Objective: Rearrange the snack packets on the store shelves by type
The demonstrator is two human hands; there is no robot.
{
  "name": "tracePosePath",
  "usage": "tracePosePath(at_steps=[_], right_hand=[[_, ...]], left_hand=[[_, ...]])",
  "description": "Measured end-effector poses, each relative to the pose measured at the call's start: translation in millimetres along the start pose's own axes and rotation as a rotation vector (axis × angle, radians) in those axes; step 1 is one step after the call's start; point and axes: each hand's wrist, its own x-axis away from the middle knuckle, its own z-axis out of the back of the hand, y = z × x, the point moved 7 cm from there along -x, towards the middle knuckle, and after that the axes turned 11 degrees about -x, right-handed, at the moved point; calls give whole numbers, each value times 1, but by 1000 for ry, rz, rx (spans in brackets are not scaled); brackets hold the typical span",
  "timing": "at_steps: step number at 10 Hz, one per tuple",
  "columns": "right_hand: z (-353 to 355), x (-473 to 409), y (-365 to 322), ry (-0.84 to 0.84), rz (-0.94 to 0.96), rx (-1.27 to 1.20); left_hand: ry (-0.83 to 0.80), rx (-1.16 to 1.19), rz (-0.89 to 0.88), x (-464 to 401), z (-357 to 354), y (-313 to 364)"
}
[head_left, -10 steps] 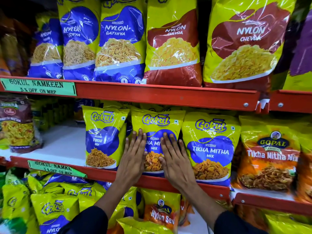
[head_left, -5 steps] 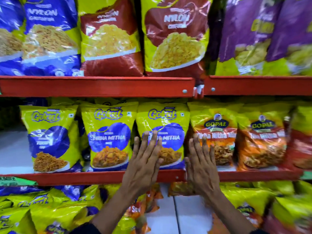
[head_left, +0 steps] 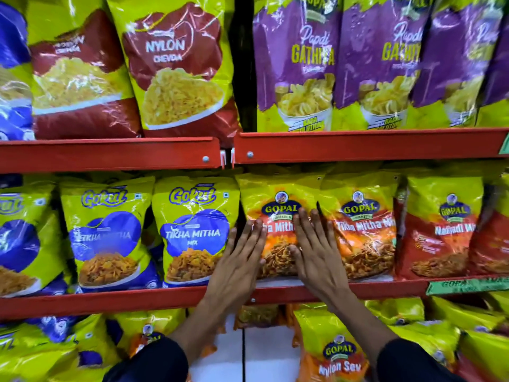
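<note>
On the middle shelf stands an orange and yellow Gopal Tikha Mitha packet (head_left: 278, 205). My left hand (head_left: 239, 263) lies flat on its left edge, fingers spread and pointing up. My right hand (head_left: 316, 255) lies flat on its right side, fingers spread. Neither hand grips it. Left of it stand two blue and yellow Gokul Tikha Mitha Mix packets (head_left: 195, 230) (head_left: 106, 235). A second Gopal Tikha Mitha packet (head_left: 363, 227) stands on its right, then a red Gopal packet (head_left: 440, 230).
The red shelf rail (head_left: 110, 300) runs under the packets. The top shelf holds Nylon Chevda bags (head_left: 176, 67) and purple Papdi Gathiya bags (head_left: 300, 64). Below, a Gopal Nylon Sev packet (head_left: 336, 351) and more yellow packets lie around a bare white strip of shelf (head_left: 234, 359).
Both hands have moved right along the middle shelf, from the Gokul Tikha Mitha Mix packets to the first Gopal packet. The view has followed to the right.
</note>
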Motion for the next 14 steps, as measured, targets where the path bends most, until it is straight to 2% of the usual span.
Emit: tracePosePath(at_steps=[1, 2, 3, 4, 5, 6, 8, 9, 10, 11, 12, 14], right_hand=[[15, -11, 4, 73, 63, -70], [50, -42, 10, 238, 71, -149], [79, -77, 20, 298, -40, -116], [93, -101, 19, 230, -117, -9], [92, -115, 17, 41, -162, 65], [88, -120, 19, 19, -154, 122], [86, -121, 19, 160, -146, 178], [90, -100, 17, 412, -71, 26], [70, -70, 8, 362, 29, -75], [33, -42, -1, 153, 130, -24], [10, -30, 2, 62, 94, 25], [12, -27, 0, 45, 76, 15]], left_hand=[[57, -37, 39, -8, 20, -5], [160, -62, 129, -41, 53, -22], [190, -129, 235, -76, 72, -44], [99, -198, 252, -92, 74, -46], [79, -163, 269, -100, 71, -45], [130, -168, 290, -108, 68, -51], [181, -99, 318, -113, 68, -56], [282, -32, 327, -100, 72, -54], [267, -12, 222, -75, 65, -32], [146, -46, 96, -47, 40, -6], [51, -106, 77, -36, 16, -2], [69, -114, 104, -31, 21, -4]])
